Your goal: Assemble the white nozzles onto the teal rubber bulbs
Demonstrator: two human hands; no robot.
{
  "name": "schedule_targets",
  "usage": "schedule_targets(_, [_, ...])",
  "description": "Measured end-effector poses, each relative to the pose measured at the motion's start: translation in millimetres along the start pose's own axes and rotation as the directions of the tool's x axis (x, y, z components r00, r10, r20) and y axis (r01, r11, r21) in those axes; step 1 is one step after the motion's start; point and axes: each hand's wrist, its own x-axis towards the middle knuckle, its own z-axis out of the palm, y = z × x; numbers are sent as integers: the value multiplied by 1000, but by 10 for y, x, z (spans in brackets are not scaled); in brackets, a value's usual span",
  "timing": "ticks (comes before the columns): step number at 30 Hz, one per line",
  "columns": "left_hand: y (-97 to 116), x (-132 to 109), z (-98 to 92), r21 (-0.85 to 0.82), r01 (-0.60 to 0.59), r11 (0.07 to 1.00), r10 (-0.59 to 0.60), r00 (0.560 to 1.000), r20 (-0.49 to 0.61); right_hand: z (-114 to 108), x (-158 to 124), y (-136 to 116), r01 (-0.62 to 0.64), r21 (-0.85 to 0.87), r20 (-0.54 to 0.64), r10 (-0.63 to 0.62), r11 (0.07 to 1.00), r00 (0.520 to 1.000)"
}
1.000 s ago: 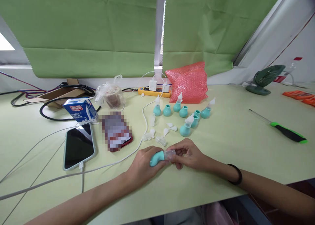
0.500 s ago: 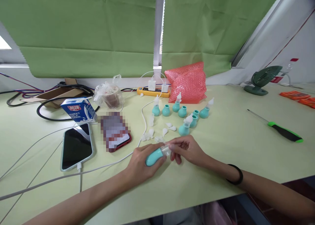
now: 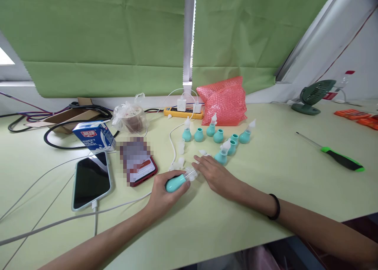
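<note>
My left hand (image 3: 167,193) is wrapped round the teal bulb of a nasal aspirator (image 3: 175,183), which lies tilted with its clear tube pointing right. Beyond that tube my right hand (image 3: 214,173) reaches over the small white tips, fingers stretched out; what lies under the fingertips is hidden. A white tip (image 3: 202,152) shows just past them. Left of the fingers are loose clear plastic pieces (image 3: 177,164) and an upright clear piece (image 3: 181,146). Several teal bulbs stand behind, some uncapped like this bulb (image 3: 218,136), others fitted with tips like this aspirator (image 3: 245,134).
Two phones, a black-screened phone (image 3: 92,181) and a red-cased phone (image 3: 138,161), lie left beside a milk carton (image 3: 94,136). White cables cross the table. Behind are a power strip (image 3: 177,113) and pink bubble wrap (image 3: 223,102); right, a screwdriver (image 3: 339,158) and a fan (image 3: 313,97).
My right hand has let go of the aspirator's clear tube and moved forward over the loose white tips. The left hand, still gripping the bulb, has shifted slightly left.
</note>
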Motion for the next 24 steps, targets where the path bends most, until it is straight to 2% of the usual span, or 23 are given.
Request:
schedule_targets(6, [-29,5,12,15,17,1000,-18,999,29,-39,17,9,-126,31,-30,127,992,991])
schedule_targets(9, [-30,8,22,22,25,999,-26,999,37,-46,8,20,-122,12,-60,123,992,991])
schedule_targets(12, [-21,8,29,28,22,999,-23,999,38,-85,-13,18,-68,101,-196,87,993,977])
schedule_targets(14, [-16,7,30,18,16,1000,-17,999,40,-139,-32,-9,-39,309,-332,146,950,932])
schedule_targets(16, [-14,6,28,-1,17,1000,-17,999,46,-199,-48,-51,-10,595,-358,276,804,892])
schedule_targets(19, [-12,2,18,-15,15,1000,-14,999,48,-256,-58,-101,-25,904,-160,393,426,905])
schedule_targets(21, [-10,-3,10,-13,0,1000,1,999,54,-265,-53,-108,-61,976,-24,383,209,924])
schedule_targets(24, [-12,-12,3,-14,-31,999,32,995,90,-258,-39,-85,-108,994,91,360,27,928])
